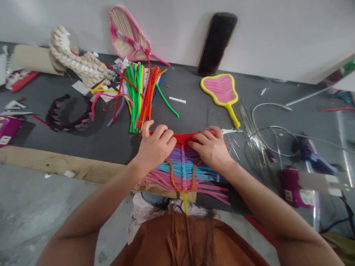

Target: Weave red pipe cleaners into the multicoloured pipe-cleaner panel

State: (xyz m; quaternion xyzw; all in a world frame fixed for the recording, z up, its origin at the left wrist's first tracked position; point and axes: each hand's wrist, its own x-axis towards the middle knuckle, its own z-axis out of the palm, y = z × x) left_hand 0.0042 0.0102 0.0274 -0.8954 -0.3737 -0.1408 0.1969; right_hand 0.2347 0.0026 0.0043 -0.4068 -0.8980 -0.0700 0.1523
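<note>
A half-woven fan of pipe cleaners point(185, 170) lies in front of me on the dark mat, with pink, blue, purple and red bands inside an orange outline and a yellow stem at the bottom. My left hand point(155, 147) has its fingers curled over the red pipe cleaners point(183, 137) at the top left. My right hand point(211, 146) presses and pinches the same red strands at the top right. The two hands almost touch at the middle.
A bundle of loose coloured pipe cleaners point(140, 96) lies just beyond my hands. A finished pink and yellow fan point(222, 90), a larger pink fan point(128, 35) and a dark paddle point(216, 42) are farther back. Thin clear sticks point(251, 138), wire and a glue gun point(312, 155) sit at right.
</note>
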